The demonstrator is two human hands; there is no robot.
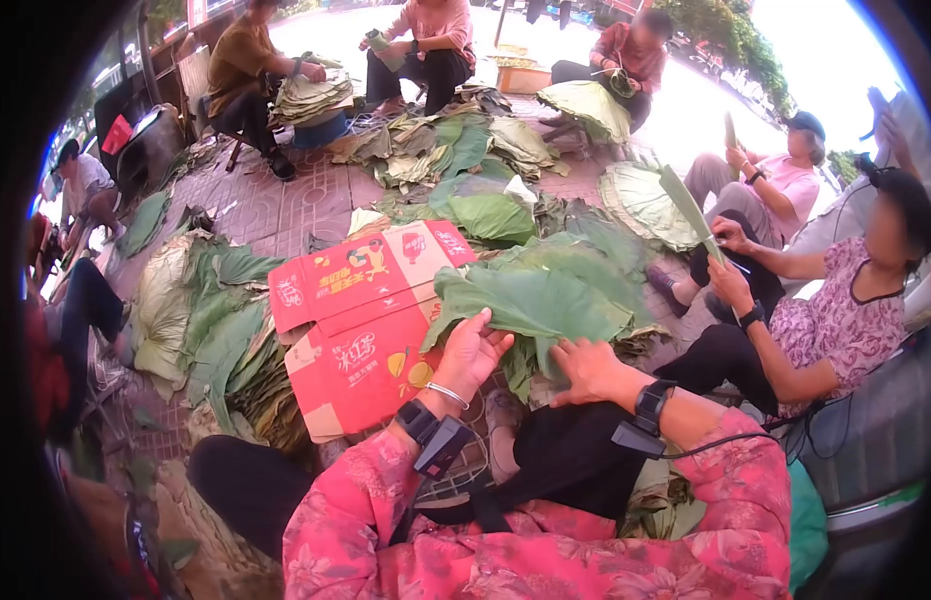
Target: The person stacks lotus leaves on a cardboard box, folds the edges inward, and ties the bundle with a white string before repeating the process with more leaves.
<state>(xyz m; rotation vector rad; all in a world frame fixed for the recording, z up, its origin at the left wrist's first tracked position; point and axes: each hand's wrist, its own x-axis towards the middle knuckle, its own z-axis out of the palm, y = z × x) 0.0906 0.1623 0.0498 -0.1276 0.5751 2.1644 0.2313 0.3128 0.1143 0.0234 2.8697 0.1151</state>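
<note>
A large green lotus leaf (540, 295) lies over a heap of leaves in front of my lap. At its near left edge is my left hand (473, 352), palm turned up, thumb and fingers apart; the fingertips meet the leaf's rim. My right hand (590, 372) rests palm down on the near edge, fingers spread. Left of the leaf lies a flattened red cardboard box (350, 345) with yellow and white printing, partly covered by the leaf. Each wrist wears a black strapped device, and a silver bangle (448, 396) circles my left wrist.
Stacks of leaves (250, 365) lie on the left, and more leaf piles (465, 145) cover the paving ahead. A seated person (835, 330) close on the right holds a folded leaf (690, 210). Several others sit around with leaves. A dark cable (720, 455) runs from my right wrist.
</note>
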